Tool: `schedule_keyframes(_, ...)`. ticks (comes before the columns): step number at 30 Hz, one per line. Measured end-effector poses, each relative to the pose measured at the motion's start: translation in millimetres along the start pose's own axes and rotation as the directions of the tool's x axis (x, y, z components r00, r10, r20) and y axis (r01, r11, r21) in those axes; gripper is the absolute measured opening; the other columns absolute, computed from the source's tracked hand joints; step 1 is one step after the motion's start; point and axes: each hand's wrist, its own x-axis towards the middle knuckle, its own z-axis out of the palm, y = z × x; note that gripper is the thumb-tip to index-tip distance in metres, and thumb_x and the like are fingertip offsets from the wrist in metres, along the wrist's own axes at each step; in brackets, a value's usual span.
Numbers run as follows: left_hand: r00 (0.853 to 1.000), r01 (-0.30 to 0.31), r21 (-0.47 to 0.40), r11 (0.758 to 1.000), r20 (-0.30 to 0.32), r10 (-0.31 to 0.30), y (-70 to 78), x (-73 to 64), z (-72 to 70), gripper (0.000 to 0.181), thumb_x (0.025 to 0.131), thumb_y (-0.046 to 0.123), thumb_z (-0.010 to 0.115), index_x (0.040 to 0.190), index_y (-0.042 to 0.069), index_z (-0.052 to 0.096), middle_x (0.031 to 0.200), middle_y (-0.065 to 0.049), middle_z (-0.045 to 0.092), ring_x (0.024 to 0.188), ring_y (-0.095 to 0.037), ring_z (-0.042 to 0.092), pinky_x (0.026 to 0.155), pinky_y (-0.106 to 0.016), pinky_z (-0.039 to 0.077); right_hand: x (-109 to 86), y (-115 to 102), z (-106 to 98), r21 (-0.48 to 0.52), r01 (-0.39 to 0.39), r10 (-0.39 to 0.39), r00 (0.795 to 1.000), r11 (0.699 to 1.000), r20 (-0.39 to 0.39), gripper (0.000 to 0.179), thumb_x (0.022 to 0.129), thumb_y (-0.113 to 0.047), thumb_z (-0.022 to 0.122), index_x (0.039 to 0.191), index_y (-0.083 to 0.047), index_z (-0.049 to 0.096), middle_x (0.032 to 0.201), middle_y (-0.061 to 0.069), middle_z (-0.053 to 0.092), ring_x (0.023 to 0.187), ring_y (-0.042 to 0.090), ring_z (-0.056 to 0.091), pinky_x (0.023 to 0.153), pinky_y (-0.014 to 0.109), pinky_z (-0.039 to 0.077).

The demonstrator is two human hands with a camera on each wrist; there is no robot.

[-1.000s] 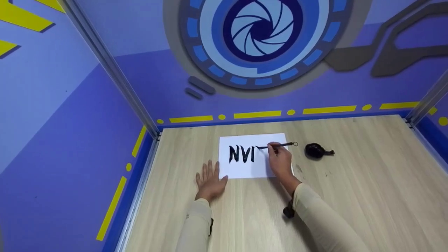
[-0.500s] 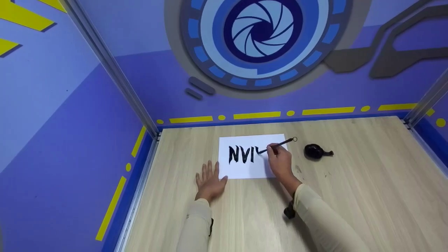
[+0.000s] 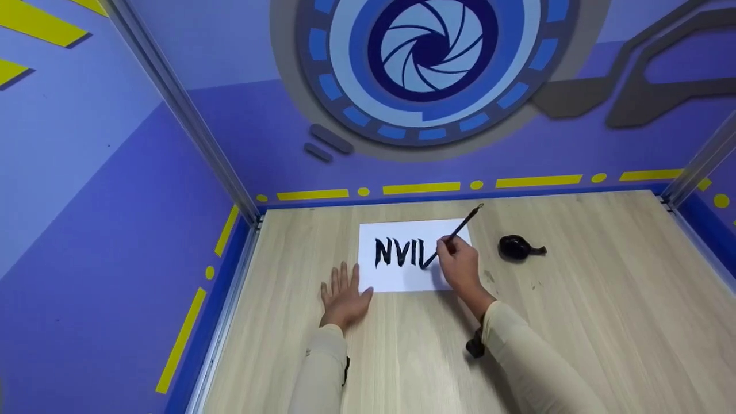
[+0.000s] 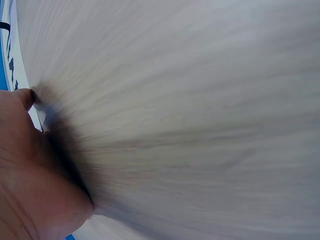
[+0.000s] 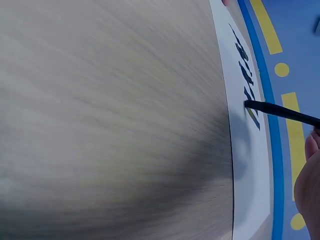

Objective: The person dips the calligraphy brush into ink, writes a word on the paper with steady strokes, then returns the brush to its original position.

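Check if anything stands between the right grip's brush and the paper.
Nothing visible: the right grip holds the brush with its tip at the paper. The left grip rests at the paper's left edge; the black object sits to the right, both clear.

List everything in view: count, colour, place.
Table: one, pale wood, across the lower view
Paper: one, white, on the table
Lettering: one row, black, on the paper
Brush: one, dark, slanting over the paper
Round object: one, black, right of the paper
Wall panels: three, blue-purple, around the table
Metal posts: two, grey, at the table's back corners
Sleeves: two, beige, reaching in from below
Wrist gear: two, black, one per sleeve
Left hand: one, bare, at the paper's left edge
Right hand: one, bare, gripping the brush
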Motion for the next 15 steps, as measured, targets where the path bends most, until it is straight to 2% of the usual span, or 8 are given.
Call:
schedule_keyframes(4, 1.000, 0.000, -0.011, 1.000, 0.012, 0.000, -3.6, 5.3, 4.2, 0.074, 0.112, 0.050, 0.040, 0.174, 0.019, 0.013, 0.183, -0.012, -0.004, 0.170, -0.038, -0.010, 0.133, -0.068, -0.008, 0.2, -1, -2, 0.001, -0.015, 0.015, 1.000, 1.000, 0.006, 0.015, 0.101, -0.016, 0.068, 0.099, -0.004, 0.076, 0.085, 0.010, 0.072, 0.078, 0.018, 0.061, 0.069, 0.024, 0.048)
schedule_keyframes(9, 0.999, 0.006, -0.009, 1.000, 0.033, -0.005, -8.7, 12.1, 10.7, 0.078, 0.110, 0.054, 0.038, 0.174, 0.023, 0.008, 0.183, -0.008, -0.010, 0.170, -0.034, -0.016, 0.132, -0.066, -0.012, 2.4, -4, -7, 0.033, -0.032, 0.034, 0.998, 0.999, -0.049, 0.014, 0.100, -0.016, 0.070, 0.097, -0.004, 0.077, 0.084, 0.009, 0.071, 0.077, 0.016, 0.059, 0.069, 0.022, 0.046)
schedule_keyframes(15, 1.000, -0.007, -0.009, 1.000, 0.009, 0.007, -11.9, 12.5, 12.2, 0.078, 0.109, 0.055, 0.041, 0.174, 0.021, 0.013, 0.183, -0.010, -0.007, 0.170, -0.037, -0.012, 0.131, -0.069, -0.011, 2.9, -3, -12, 0.077, -0.078, 0.085, 0.992, 0.994, -0.089, 0.018, 0.102, -0.020, 0.070, 0.101, -0.003, 0.077, 0.090, 0.011, 0.073, 0.081, 0.016, 0.061, 0.072, 0.021, 0.048)
